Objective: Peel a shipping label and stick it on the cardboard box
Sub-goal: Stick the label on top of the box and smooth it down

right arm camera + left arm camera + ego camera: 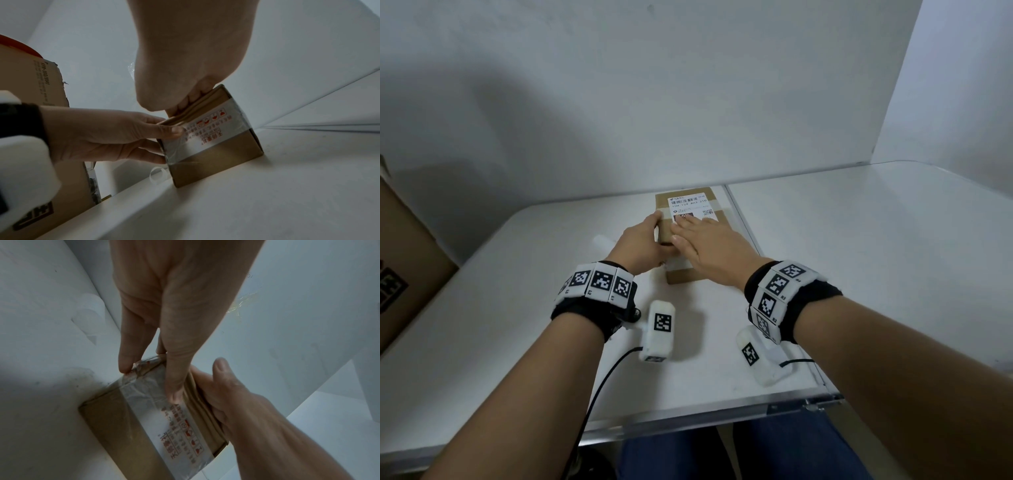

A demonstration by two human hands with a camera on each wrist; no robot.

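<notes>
A small brown cardboard box stands mid-table, bound with a strip of printed tape. A white shipping label with a barcode lies on its top, near the far end. My left hand grips the box's near left corner, thumb on the taped near face and fingers on the left side. My right hand lies flat on the box top, fingers straight, with its fingertips pressing on the label's near part. The palm hides the near half of the top.
A large brown cardboard box stands off the table's left edge. A curled white strip of paper lies just left of the small box. White walls close the back and right. A seam splits the table; its front edge is near me.
</notes>
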